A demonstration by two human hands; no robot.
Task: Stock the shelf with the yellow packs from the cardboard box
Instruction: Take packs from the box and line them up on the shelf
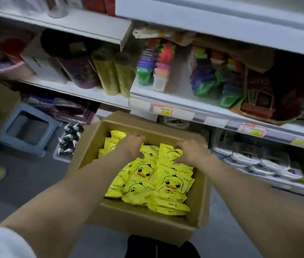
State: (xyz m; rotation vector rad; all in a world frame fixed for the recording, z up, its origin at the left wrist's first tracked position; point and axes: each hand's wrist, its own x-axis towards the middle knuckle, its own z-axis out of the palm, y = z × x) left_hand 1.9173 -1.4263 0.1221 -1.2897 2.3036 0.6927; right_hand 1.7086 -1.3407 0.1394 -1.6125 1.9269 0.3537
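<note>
Open cardboard box (143,223) on floor before shelf (184,103), full of yellow duck-print packs (158,180). Both hands inside, toward box's far edge. Left hand (131,146) palm down on packs near far left corner; right hand (190,152) on packs near far right corner. Fingers curled, blurred; grip on packs cannot be told. Blue stool (26,128) left of box.

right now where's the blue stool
In the head view, the blue stool stands on the floor at left, below the shelves, to the left of the cardboard box of yellow packs.
</note>
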